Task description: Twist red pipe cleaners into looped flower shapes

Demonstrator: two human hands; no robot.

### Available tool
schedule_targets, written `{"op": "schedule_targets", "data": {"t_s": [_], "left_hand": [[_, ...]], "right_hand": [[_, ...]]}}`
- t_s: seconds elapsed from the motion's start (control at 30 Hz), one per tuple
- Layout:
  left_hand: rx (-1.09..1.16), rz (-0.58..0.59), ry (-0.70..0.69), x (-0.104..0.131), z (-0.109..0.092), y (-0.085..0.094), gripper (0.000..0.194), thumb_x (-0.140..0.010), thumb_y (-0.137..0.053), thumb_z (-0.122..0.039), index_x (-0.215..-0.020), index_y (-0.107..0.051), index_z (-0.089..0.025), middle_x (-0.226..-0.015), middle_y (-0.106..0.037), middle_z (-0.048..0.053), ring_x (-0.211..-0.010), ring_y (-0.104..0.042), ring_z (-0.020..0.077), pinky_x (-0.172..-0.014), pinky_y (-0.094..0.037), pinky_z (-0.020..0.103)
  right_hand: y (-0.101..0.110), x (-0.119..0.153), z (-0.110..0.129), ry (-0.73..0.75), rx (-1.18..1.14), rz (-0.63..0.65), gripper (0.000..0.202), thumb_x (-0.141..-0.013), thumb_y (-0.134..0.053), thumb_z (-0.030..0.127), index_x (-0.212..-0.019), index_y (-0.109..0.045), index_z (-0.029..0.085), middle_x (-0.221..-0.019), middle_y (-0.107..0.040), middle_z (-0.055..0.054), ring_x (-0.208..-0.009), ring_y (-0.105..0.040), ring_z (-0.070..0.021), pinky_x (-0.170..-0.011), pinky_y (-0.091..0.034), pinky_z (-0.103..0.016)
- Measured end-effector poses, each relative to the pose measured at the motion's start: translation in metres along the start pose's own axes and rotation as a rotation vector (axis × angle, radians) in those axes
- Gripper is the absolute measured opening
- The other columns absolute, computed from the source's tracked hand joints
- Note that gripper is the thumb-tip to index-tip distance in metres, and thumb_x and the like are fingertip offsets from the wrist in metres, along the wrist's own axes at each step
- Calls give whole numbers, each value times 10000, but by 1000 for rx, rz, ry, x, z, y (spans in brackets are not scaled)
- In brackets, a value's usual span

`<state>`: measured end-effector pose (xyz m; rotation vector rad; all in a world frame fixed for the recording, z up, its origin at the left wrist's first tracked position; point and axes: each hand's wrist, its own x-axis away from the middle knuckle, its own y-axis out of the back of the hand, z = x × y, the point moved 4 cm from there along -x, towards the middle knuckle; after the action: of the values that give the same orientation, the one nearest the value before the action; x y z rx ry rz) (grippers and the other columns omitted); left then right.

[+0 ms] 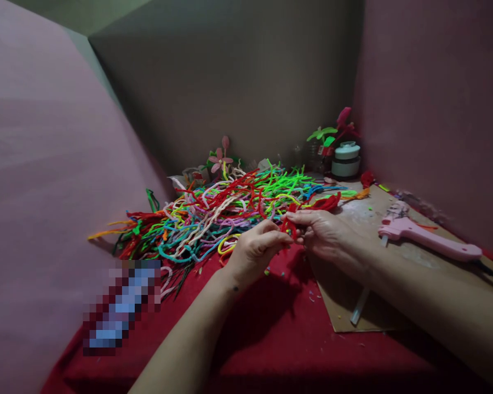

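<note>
- Pinching a red pipe cleaner (pixel 312 207) with both hands, you are working just near of the pile of pipe cleaners (pixel 230 210).
- Your left hand (pixel 257 249) is closing thumb and fingertips on its near-left end; your right hand (pixel 322 232) is clamping the same spot from the right.
- Its long axis is running right and far from your fingers, free end over the cardboard sheet (pixel 353 295).
- Both forearms are angling in from the near edge, palms facing each other, hands touching.
- A pink glue gun (pixel 429 238) is lying well right of your right hand.
</note>
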<state>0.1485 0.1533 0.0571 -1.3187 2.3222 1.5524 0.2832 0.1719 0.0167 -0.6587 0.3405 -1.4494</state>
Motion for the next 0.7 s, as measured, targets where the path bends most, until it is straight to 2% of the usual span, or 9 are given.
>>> {"op": "schedule_targets", "data": {"t_s": [0.13,0.23,0.3,0.37,0.43,0.53,0.6,0.7], "left_hand": [[19,-106,-41,1,0,6,172,-801,-532,-239,-869,-690,-252,-839,-520,35,-763,-517,120,-676,-432,227],[36,-101,-52,-1,-4,10,175,-810,-520,-218,-890,-675,-237,-918,-545,50,-856,-530,134,-753,-435,245],[28,-134,-32,-3,-6,11,168,-812,-514,-205,-896,-658,-216,-964,-553,61,-917,-529,143,-815,-423,260],[29,-215,54,-3,-3,10,160,-793,-539,-217,-926,-626,-196,-984,-552,67,-941,-530,153,-837,-418,271],[116,-251,208,-1,3,6,196,-777,-556,-263,-954,-572,-182,-942,-568,59,-867,-560,151,-764,-449,258],[369,-161,442,2,10,-5,206,-789,-518,-344,-899,-516,-169,-717,-591,13,-571,-560,112,-512,-434,205],[481,-83,527,3,7,-10,211,-791,-499,-365,-836,-516,-160,-578,-559,-15,-420,-489,89,-406,-366,187],[518,-43,572,2,0,-9,219,-759,-529,-361,-724,-533,-145,-478,-522,-30,-342,-428,72,-367,-319,184]], "right_hand": [[-3,1,-2,-7,-14,41,104,-623,-614,99,-565,-541,146,-488,-496,27,-434,-429,-77,-423,-311,-218],[-5,2,-1,4,32,59,89,-614,-600,104,-551,-546,137,-492,-512,10,-449,-447,-86,-429,-316,-224],[-5,2,0,40,66,85,81,-605,-606,115,-549,-550,133,-492,-509,10,-458,-447,-89,-438,-319,-229],[-5,2,0,94,90,106,112,-591,-617,118,-524,-529,139,-482,-490,20,-457,-435,-87,-448,-319,-234],[-6,3,-1,134,115,119,144,-578,-618,116,-496,-503,147,-467,-468,32,-447,-414,-80,-454,-313,-235],[-7,5,-2,170,179,135,144,-562,-598,101,-478,-494,154,-456,-461,38,-439,-400,-75,-460,-303,-234],[-10,8,-2,202,238,142,111,-560,-578,96,-486,-520,154,-461,-477,31,-445,-412,-80,-463,-303,-234],[-13,11,-1,242,333,143,65,-558,-561,107,-506,-575,143,-472,-504,17,-449,-426,-86,-451,-297,-232]]}}
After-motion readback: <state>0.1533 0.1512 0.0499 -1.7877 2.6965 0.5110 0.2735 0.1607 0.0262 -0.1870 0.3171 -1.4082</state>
